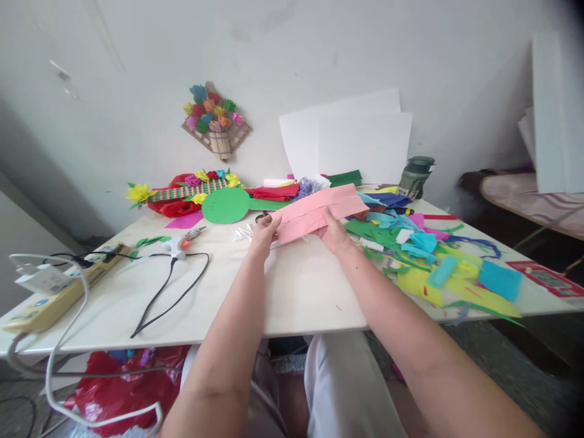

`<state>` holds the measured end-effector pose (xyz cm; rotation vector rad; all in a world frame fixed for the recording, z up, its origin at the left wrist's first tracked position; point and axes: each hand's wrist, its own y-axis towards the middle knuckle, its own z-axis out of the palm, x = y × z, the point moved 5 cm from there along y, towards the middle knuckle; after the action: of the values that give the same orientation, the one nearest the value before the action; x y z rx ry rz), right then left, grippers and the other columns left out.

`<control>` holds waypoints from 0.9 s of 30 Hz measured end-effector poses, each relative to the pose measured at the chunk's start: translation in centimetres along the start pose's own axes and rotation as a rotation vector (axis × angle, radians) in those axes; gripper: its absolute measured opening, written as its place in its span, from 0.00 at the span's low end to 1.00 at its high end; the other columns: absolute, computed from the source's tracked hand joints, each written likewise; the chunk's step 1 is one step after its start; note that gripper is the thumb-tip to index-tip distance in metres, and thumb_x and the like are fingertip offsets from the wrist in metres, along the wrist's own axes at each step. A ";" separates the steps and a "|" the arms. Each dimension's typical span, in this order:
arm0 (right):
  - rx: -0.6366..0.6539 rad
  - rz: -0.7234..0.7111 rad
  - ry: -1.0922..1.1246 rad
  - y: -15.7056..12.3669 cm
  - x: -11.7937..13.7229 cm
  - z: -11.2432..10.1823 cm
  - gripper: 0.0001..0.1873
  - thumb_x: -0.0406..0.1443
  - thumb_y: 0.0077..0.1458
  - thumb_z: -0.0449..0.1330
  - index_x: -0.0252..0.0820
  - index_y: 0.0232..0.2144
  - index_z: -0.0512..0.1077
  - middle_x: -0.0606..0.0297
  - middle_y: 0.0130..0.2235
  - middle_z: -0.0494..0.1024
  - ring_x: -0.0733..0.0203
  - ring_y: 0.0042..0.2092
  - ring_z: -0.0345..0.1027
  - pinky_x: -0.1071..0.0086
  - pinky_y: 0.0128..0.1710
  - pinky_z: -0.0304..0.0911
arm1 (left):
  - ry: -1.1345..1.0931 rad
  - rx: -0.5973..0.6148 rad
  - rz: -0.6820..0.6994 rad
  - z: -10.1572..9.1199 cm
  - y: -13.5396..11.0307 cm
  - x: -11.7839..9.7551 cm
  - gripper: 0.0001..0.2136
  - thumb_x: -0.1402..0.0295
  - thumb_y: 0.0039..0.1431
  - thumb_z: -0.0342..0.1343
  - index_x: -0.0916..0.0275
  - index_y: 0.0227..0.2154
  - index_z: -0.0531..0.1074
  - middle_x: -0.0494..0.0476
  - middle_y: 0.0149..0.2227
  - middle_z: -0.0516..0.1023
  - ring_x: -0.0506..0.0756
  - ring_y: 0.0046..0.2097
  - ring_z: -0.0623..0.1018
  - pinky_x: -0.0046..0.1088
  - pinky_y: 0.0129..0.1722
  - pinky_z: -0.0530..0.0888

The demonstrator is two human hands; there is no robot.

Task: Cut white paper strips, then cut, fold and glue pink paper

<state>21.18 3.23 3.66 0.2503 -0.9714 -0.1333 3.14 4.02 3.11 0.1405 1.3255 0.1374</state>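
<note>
At mid-table: pink paper [317, 213] gripped by both hands

Head view: the folded pink paper lies over the white table [301, 292], slanting up and to the right between the hands and on past them. Left hand [263, 234] pinches the near left end, thumb on top. Right hand [334, 234] clamps the lower edge around mid-length; its fingertips are hidden. The far end overhangs the scrap pile [438, 261]. Green disc [225, 205] is just behind the left hand. Glue gun [182, 243] is further left, well apart.
</note>
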 end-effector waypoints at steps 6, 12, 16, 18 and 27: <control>0.061 -0.036 -0.157 -0.2 -0.3 0.7 0.22 0.47 0.46 0.59 0.45 0.44 0.68 0.63 0.43 0.75 0.56 0.44 0.69 0.60 0.40 0.68 | -0.228 0.051 -0.036 0.6 -0.1 0.8 0.19 0.66 0.32 0.67 0.68 0.30 0.73 0.60 0.31 0.78 0.57 0.36 0.77 0.32 0.38 0.74; 0.305 -0.195 -0.620 0.2 0.4 0.3 0.36 0.28 0.34 0.64 0.47 0.50 0.66 0.64 0.55 0.66 0.58 0.58 0.55 0.60 0.59 0.46 | -0.379 -0.115 0.123 -1.3 0.7 -0.4 0.16 0.67 0.37 0.65 0.65 0.32 0.71 0.58 0.36 0.78 0.55 0.41 0.77 0.31 0.43 0.73; 0.323 -0.166 -0.915 1.4 -1.4 -0.7 0.42 0.24 0.31 0.59 0.46 0.53 0.64 0.64 0.58 0.61 0.54 0.61 0.49 0.59 0.61 0.41 | -0.397 -0.158 0.117 -2.2 0.9 -0.8 0.14 0.66 0.40 0.63 0.62 0.32 0.71 0.56 0.36 0.78 0.55 0.43 0.76 0.30 0.41 0.74; 0.342 -0.132 -1.051 2.0 -2.5 -0.7 0.42 0.23 0.30 0.58 0.46 0.53 0.64 0.64 0.58 0.61 0.52 0.61 0.49 0.58 0.61 0.41 | -0.418 -0.161 0.129 -2.5 0.9 -0.9 0.13 0.66 0.41 0.63 0.62 0.33 0.71 0.55 0.36 0.78 0.55 0.43 0.76 0.29 0.40 0.75; 0.473 -0.087 -1.140 4.0 -4.9 -0.2 0.39 0.18 0.34 0.52 0.55 0.47 0.70 0.75 0.46 0.74 0.53 0.59 0.55 0.54 0.60 0.46 | -0.469 -0.292 0.113 -3.6 0.2 -2.1 0.05 0.69 0.52 0.56 0.62 0.33 0.72 0.55 0.37 0.78 0.53 0.45 0.76 0.24 0.40 0.75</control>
<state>18.59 8.23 0.79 0.6882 -2.1302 -0.1204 -0.85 3.94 4.26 -0.0026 0.8192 0.3686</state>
